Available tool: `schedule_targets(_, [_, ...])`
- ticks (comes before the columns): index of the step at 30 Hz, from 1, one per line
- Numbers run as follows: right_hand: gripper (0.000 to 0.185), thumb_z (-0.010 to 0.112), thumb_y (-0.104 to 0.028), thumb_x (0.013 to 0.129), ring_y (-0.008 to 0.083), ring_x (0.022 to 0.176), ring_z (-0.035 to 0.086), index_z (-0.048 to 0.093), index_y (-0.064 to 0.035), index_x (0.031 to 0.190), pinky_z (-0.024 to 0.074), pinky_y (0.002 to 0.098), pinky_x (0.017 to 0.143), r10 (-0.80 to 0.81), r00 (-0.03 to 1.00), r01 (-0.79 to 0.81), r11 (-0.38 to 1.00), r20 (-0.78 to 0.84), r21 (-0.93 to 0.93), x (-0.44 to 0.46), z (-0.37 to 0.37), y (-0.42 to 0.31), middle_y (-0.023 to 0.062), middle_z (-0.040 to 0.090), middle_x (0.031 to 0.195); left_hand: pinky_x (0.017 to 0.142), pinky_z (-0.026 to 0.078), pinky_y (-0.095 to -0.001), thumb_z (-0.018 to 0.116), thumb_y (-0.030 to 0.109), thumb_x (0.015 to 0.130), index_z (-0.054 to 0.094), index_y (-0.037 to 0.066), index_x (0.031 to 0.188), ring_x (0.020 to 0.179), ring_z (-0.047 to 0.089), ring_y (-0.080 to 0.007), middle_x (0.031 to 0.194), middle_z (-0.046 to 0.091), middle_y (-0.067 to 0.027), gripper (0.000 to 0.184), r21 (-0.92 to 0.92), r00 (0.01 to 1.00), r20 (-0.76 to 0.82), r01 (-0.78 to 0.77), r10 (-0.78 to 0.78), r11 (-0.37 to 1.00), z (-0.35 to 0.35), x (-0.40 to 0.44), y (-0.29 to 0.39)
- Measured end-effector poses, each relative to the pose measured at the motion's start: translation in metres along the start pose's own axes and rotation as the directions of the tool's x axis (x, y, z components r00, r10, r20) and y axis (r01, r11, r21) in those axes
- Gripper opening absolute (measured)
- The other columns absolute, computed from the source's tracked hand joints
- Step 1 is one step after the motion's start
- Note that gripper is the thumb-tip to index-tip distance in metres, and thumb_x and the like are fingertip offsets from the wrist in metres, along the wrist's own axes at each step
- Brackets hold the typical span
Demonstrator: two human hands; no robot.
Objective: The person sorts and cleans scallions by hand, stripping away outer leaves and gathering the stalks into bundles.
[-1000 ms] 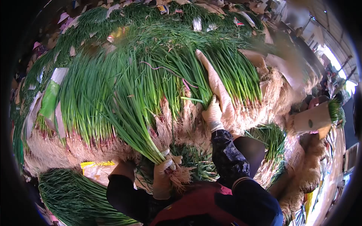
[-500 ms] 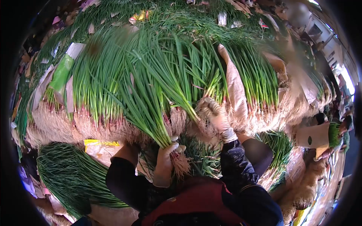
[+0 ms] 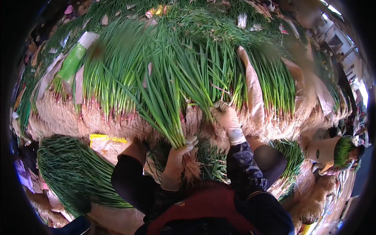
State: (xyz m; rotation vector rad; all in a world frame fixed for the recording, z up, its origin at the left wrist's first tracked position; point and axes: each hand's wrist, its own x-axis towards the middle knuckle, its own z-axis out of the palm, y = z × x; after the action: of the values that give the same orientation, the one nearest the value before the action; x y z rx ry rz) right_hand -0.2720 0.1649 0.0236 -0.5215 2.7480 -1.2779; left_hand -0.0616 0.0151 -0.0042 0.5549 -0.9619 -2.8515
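Observation:
My left hand point(image 3: 175, 162), in a pale glove, is closed round the lower end of a bunch of green onions point(image 3: 166, 121). The bunch leans up and left, and its stringy roots point(image 3: 192, 166) hang below my fist. My gloved right hand point(image 3: 227, 119) is closed with curled fingers on green onions point(image 3: 205, 102) at the front of the long pile, near their root ends. How many stalks it grips is hidden. The big row of green onions point(image 3: 113, 78) lies across in front of me, leaves pointing away and roots towards me.
A rolled cardboard sheet point(image 3: 252, 86) stands among the stalks right of my right hand. At left is a green and white wrapper point(image 3: 72, 62). Another heap of green onions point(image 3: 74, 172) lies by my left leg. A person point(image 3: 354, 154) holds a wrapped bundle point(image 3: 323, 150) at far right.
My right hand's fingers have curled in more tightly at the stalks. My left hand, with its bunch, has shifted slightly right and up. The whole view has moved a little.

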Motion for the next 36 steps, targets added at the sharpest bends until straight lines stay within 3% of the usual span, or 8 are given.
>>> schedule_targets(3, [0.041, 0.073, -0.041, 0.090, 0.0189, 0.068, 0.068, 0.067, -0.0033, 0.105, 0.0548, 0.0319, 0.060, 0.075, 0.758, -0.331, 0.900, 0.648, 0.283, -0.058, 0.001, -0.032, 0.0097, 0.070, 0.079, 0.084, 0.057, -0.0361, 0.064, 0.002, 0.088, 0.065, 0.001, 0.112, 0.097, 0.069, -0.0243, 0.107, 0.069, -0.0115, 0.024, 0.027, 0.979, 0.047, 0.198, -0.199, 0.980, -0.017, 0.009, -0.019])
schedule_targets(10, [0.039, 0.059, -0.037, 0.102, 0.0053, 0.063, 0.054, 0.063, -0.0003, 0.115, 0.0444, 0.0224, 0.051, 0.117, 0.691, -0.713, 0.273, 0.714, 0.646, -0.087, 0.035, -0.032, 0.0013, 0.060, 0.082, 0.081, 0.057, -0.0360, 0.065, 0.010, 0.089, 0.062, -0.002, 0.112, 0.089, 0.070, -0.0241, 0.100, 0.070, -0.0123, 0.026, -0.030, 0.961, 0.141, 0.244, -0.238, 0.969, 0.011, -0.016, 0.003])
schedule_targets(14, [0.017, 0.062, -0.017, 0.101, 0.0098, 0.065, 0.055, 0.068, -0.0018, 0.105, 0.0476, 0.0272, 0.058, -0.091, 0.971, -0.090, 0.715, 0.220, 0.693, -0.099, 0.073, -0.020, 0.0030, 0.067, 0.081, 0.075, 0.055, -0.0341, 0.066, 0.011, 0.089, 0.063, -0.001, 0.107, 0.080, 0.068, -0.0220, 0.093, 0.069, -0.0100, 0.022, -0.067, 0.968, -0.013, 0.249, -0.251, 0.966, 0.006, -0.020, -0.006])
schedule_targets(19, [0.023, 0.051, -0.018, 0.104, 0.0251, 0.065, 0.060, 0.066, -0.0024, 0.096, 0.0499, 0.0361, 0.060, 0.208, 0.978, -0.210, 0.966, 0.029, 0.151, -0.091, 0.067, -0.012, 0.0101, 0.067, 0.078, 0.066, 0.052, -0.0336, 0.067, 0.010, 0.090, 0.062, 0.001, 0.105, 0.069, 0.062, -0.0193, 0.081, 0.063, -0.0055, 0.018, -0.176, 0.945, 0.143, 0.315, -0.293, 0.933, 0.017, -0.032, -0.007])
schedule_targets(21, [0.037, 0.048, -0.035, 0.104, 0.0329, 0.075, 0.067, 0.067, -0.0048, 0.098, 0.0544, 0.0410, 0.069, -0.286, 0.860, 0.391, 0.902, 0.423, -0.186, -0.098, 0.072, 0.042, 0.0153, 0.068, 0.082, 0.074, 0.052, -0.0355, 0.068, 0.010, 0.090, 0.061, 0.000, 0.116, 0.075, 0.061, -0.0181, 0.083, 0.061, -0.0053, 0.029, -0.103, 0.962, 0.152, 0.244, -0.227, 0.964, 0.012, -0.031, 0.005])
schedule_targets(24, [0.059, 0.041, -0.060, 0.099, 0.0326, 0.094, 0.069, 0.066, -0.0058, 0.104, 0.0539, 0.0450, 0.088, 0.183, 0.401, 0.464, 0.804, 0.898, -0.371, -0.121, 0.036, 0.005, 0.0205, 0.069, 0.094, 0.082, 0.052, -0.0374, 0.069, 0.007, 0.087, 0.060, -0.003, 0.125, 0.080, 0.061, -0.0169, 0.088, 0.061, -0.0056, 0.040, -0.147, 0.984, 0.116, 0.148, -0.132, 0.978, 0.005, -0.028, 0.015])
schedule_targets(29, [0.040, 0.062, -0.048, 0.095, 0.0255, 0.061, 0.065, 0.067, -0.0087, 0.098, 0.0538, 0.0398, 0.060, 0.083, 0.997, -0.065, 0.843, 0.009, -0.535, -0.027, 0.022, -0.002, 0.0096, 0.068, 0.074, 0.085, 0.054, -0.0365, 0.069, 0.005, 0.087, 0.059, -0.003, 0.123, 0.080, 0.061, -0.0183, 0.090, 0.062, -0.0059, 0.038, -0.104, 0.973, -0.026, 0.224, -0.228, 0.969, 0.008, -0.021, 0.007])
schedule_targets(36, [0.024, 0.069, -0.028, 0.092, 0.0243, 0.067, 0.067, 0.070, -0.0058, 0.101, 0.0541, 0.0372, 0.063, 0.094, 0.951, -0.084, 0.995, 0.295, -0.046, -0.031, 0.024, -0.011, 0.0112, 0.070, 0.079, 0.087, 0.058, -0.0371, 0.065, 0.006, 0.089, 0.059, -0.003, 0.124, 0.088, 0.068, -0.0222, 0.114, 0.068, -0.0148, 0.036, 0.006, 0.972, 0.005, 0.234, -0.234, 0.972, 0.012, -0.015, 0.001])
